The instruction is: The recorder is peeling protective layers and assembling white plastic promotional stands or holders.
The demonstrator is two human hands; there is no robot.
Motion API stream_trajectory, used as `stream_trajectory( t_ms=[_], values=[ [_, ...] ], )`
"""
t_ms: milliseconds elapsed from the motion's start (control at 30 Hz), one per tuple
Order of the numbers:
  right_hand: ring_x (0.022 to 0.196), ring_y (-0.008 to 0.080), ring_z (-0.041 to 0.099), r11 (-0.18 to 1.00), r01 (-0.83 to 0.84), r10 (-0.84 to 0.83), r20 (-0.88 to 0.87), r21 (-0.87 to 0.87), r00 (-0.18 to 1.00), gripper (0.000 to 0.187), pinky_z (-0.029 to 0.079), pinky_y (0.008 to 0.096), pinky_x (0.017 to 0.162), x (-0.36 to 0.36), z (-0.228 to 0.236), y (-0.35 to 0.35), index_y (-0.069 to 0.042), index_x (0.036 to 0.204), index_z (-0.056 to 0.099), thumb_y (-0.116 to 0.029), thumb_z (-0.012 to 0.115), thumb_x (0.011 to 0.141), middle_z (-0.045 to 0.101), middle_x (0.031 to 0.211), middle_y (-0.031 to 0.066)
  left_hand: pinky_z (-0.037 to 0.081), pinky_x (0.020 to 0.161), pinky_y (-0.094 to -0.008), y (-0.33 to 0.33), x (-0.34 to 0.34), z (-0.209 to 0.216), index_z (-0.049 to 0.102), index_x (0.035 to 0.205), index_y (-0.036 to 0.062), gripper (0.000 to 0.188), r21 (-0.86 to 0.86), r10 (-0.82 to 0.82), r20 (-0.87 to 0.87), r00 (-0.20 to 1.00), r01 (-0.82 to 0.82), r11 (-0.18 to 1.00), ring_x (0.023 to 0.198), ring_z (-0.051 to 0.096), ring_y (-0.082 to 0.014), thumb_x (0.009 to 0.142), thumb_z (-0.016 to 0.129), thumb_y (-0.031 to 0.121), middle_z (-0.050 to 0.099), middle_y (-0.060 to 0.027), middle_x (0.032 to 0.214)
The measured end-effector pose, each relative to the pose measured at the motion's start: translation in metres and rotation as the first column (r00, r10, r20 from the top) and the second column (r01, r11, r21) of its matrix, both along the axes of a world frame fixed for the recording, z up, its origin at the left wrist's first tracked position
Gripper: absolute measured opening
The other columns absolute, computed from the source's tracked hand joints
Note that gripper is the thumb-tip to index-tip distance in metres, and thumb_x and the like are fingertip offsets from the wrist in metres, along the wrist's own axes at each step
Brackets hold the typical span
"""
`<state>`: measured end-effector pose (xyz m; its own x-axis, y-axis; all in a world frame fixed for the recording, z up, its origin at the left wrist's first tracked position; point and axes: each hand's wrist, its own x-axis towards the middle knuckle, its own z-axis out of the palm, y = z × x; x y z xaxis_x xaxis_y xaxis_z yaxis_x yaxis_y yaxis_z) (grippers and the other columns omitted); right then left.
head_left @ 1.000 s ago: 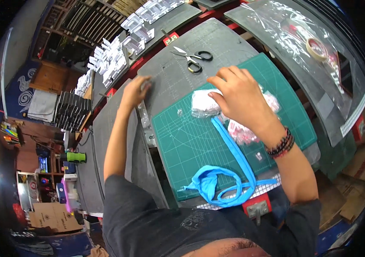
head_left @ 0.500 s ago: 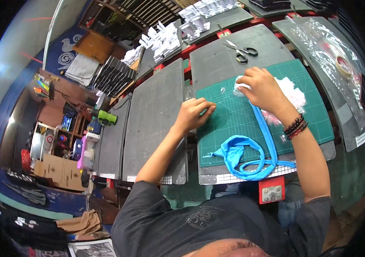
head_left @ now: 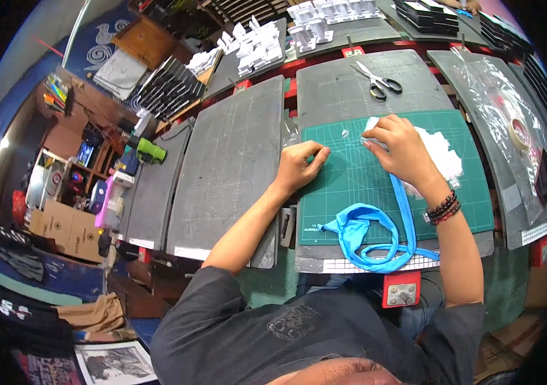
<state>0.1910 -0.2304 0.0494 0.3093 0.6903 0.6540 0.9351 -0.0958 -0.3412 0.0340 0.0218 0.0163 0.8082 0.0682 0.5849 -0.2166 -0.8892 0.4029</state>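
Observation:
My right hand point(head_left: 401, 147) is over the upper part of the green cutting mat point(head_left: 344, 186), pinching a small white slip point(head_left: 372, 122) between thumb and fingers. A pile of white pieces point(head_left: 443, 154) lies behind that hand, partly covered by it. From under its wrist a long blue fabric strip point(head_left: 403, 208) runs toward me and loops at the mat's near edge. My left hand point(head_left: 302, 165) rests by the mat's left edge, thumb and fingertips drawn together; anything between them is too small to make out. A tiny clear scrap point(head_left: 345, 133) lies between the hands.
Black-handled scissors point(head_left: 377, 82) lie beyond the mat on the grey board. To the right, clear plastic sheeting and a tape roll point(head_left: 518, 135) cover another board. White parts point(head_left: 260, 48) stand at the back. Another person's hand point(head_left: 469, 6) shows at the far right.
The view has shifted slightly. My right fingers have drawn in around the white slip, which now sticks up above them. My left hand stays at the mat's left edge.

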Motion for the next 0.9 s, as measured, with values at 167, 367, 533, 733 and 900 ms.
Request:
stream_trajectory(
  t_ms=[167, 367, 533, 733, 900],
  values=[
    [0.104, 0.029, 0.067, 0.999, -0.034, 0.034, 0.001, -0.037, 0.999, 0.014, 0.051, 0.0438, 0.093, -0.009, 0.004, 0.003, -0.006, 0.103, 0.08, -0.016, 0.078, 0.093, 0.072, 0.099, 0.008, 0.052, 0.063, -0.0328, 0.002, 0.007, -0.003, 0.081, 0.099, -0.0011, 0.025, -0.251, 0.056, -0.086, 0.995, -0.076, 0.965, 0.067, 0.068, -0.0154, 0.104, 0.072, 0.022, 0.074, -0.0115, 0.075],
    [0.105, 0.0305, 0.067, 0.996, -0.069, 0.07, 0.014, -0.065, 0.997, 0.02, 0.052, 0.0446, 0.094, -0.019, 0.011, 0.005, -0.006, 0.109, 0.079, -0.014, 0.079, 0.092, 0.072, 0.104, 0.0105, 0.049, 0.061, -0.0331, 0.0, 0.011, -0.005, 0.08, 0.098, -0.0018, 0.03, -0.394, 0.048, -0.162, 0.986, -0.109, 0.913, 0.065, 0.062, -0.0115, 0.106, 0.071, 0.026, 0.07, -0.0094, 0.072],
    [0.116, 0.0362, 0.066, 0.996, -0.084, 0.085, -0.064, 0.025, 0.994, 0.05, 0.055, 0.0462, 0.096, -0.041, 0.016, 0.011, -0.009, 0.137, 0.068, -0.009, 0.081, 0.088, 0.067, 0.125, 0.0165, 0.052, 0.066, -0.0333, 0.0, 0.01, -0.003, 0.08, 0.099, -0.0013, 0.028, -0.35, 0.033, -0.096, 0.995, -0.065, 0.935, 0.071, 0.066, -0.0136, 0.105, 0.071, 0.025, 0.074, -0.012, 0.078],
    [0.12, 0.0352, 0.065, 0.97, -0.195, 0.191, -0.043, -0.147, 0.981, 0.054, 0.05, 0.0472, 0.106, -0.062, 0.007, 0.019, -0.007, 0.139, 0.064, -0.015, 0.082, 0.089, 0.067, 0.123, 0.0158, 0.055, 0.07, -0.034, 0.0, 0.009, -0.004, 0.079, 0.101, -0.0029, 0.027, -0.391, 0.021, -0.104, 0.994, -0.06, 0.919, 0.076, 0.069, -0.0146, 0.105, 0.071, 0.023, 0.078, -0.0136, 0.086],
    [0.122, 0.0336, 0.064, 0.968, -0.186, 0.193, 0.025, -0.169, 0.981, 0.052, 0.044, 0.0532, 0.115, -0.064, 0.001, 0.023, -0.007, 0.135, 0.067, -0.021, 0.082, 0.088, 0.068, 0.12, 0.0156, 0.054, 0.069, -0.0341, 0.002, 0.01, -0.005, 0.079, 0.101, -0.0033, 0.026, -0.395, 0.01, -0.123, 0.992, -0.058, 0.917, 0.076, 0.069, -0.0155, 0.104, 0.071, 0.021, 0.078, -0.0137, 0.089]
  ],
)
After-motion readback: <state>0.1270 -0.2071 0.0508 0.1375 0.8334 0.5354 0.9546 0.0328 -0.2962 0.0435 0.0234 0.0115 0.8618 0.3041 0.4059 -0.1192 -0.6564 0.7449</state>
